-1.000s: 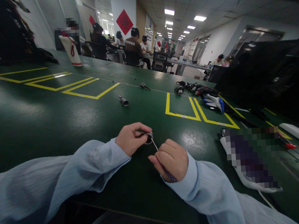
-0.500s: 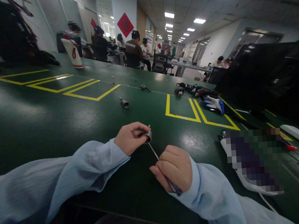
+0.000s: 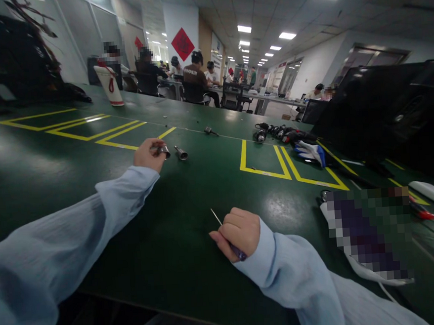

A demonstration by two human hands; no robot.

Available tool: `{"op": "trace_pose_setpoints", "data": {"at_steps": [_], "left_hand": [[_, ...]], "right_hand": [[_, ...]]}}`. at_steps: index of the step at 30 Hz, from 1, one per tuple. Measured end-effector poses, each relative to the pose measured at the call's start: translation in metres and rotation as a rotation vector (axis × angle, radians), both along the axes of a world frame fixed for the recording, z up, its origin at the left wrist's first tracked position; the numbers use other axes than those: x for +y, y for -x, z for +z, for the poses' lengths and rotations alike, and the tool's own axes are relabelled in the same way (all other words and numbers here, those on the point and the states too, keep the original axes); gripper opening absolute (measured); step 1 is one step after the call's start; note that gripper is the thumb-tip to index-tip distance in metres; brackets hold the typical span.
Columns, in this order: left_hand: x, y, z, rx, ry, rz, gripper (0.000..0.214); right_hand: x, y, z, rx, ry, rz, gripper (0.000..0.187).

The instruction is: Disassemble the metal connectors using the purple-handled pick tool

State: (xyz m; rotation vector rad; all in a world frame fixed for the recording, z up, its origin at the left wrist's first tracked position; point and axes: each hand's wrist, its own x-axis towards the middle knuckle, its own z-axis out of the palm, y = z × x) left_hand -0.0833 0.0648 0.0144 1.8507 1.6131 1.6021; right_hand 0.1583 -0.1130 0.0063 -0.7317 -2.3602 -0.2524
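Observation:
My left hand (image 3: 147, 155) reaches out over the green table (image 3: 92, 191) and pinches a small metal cylinder part (image 3: 163, 150). That part sits just left of a second metal cylinder (image 3: 181, 153) lying on the table. My right hand (image 3: 239, 233) rests near the table's front, closed around a thin screwdriver (image 3: 227, 233) with a purple handle; its slim shaft points up and to the left. Both arms wear light blue sleeves.
Yellow tape lines (image 3: 265, 164) mark boxes on the table. A small metal piece (image 3: 209, 131), a row of dark tools (image 3: 274, 130), a blue-white glove (image 3: 311, 151), a white cup (image 3: 109, 86) and black cases (image 3: 384, 111) lie around. People sit at far tables (image 3: 194, 77).
My left hand carried the metal part away from the screwdriver tip, forward and left, to beside the lying cylinder. My right hand with the screwdriver stayed close to the front.

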Motion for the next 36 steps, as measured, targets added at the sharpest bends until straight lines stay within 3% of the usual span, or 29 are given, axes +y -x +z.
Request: {"op": "trace_pose_setpoints", "data": {"at_steps": [5, 10, 16, 19, 22, 24, 27, 29, 33, 36], "left_hand": [[0.034, 0.018, -0.014, 0.167, 0.131, 0.039, 0.034], [0.047, 0.017, -0.017, 0.377, 0.179, -0.009, 0.035], [0.037, 0.011, -0.010, 0.471, 0.082, -0.023, 0.048], [0.020, 0.001, -0.005, 0.534, -0.105, -0.012, 0.047], [-0.015, -0.022, -0.006, 0.601, -0.369, -0.165, 0.034], [-0.047, -0.043, -0.009, 0.630, -0.446, -0.407, 0.023], [-0.096, -0.076, -0.013, 0.758, -0.372, -0.824, 0.019], [-0.118, -0.090, -0.014, 0.847, -0.286, -0.998, 0.019], [-0.129, -0.097, -0.010, 0.872, -0.172, -1.095, 0.026], [-0.121, -0.093, -0.009, 0.846, -0.124, -1.146, 0.022]], "right_hand": [[-0.001, 0.000, 0.003, -0.032, 0.018, 0.005, 0.033], [0.000, -0.002, 0.003, -0.062, 0.036, 0.017, 0.033], [0.000, 0.000, -0.001, -0.054, 0.009, 0.004, 0.034], [0.000, -0.001, -0.001, -0.023, 0.007, -0.026, 0.033], [0.005, -0.004, -0.002, 0.106, 0.019, -0.122, 0.031], [0.012, -0.008, -0.004, 0.257, 0.018, -0.217, 0.028], [0.024, -0.012, -0.012, 0.490, 0.126, -0.370, 0.018], [0.031, -0.014, -0.018, 0.620, 0.333, -0.447, 0.015], [0.036, -0.012, -0.025, 0.739, 0.733, -0.407, 0.022], [0.036, -0.011, -0.026, 0.726, 0.749, -0.357, 0.022]]}}
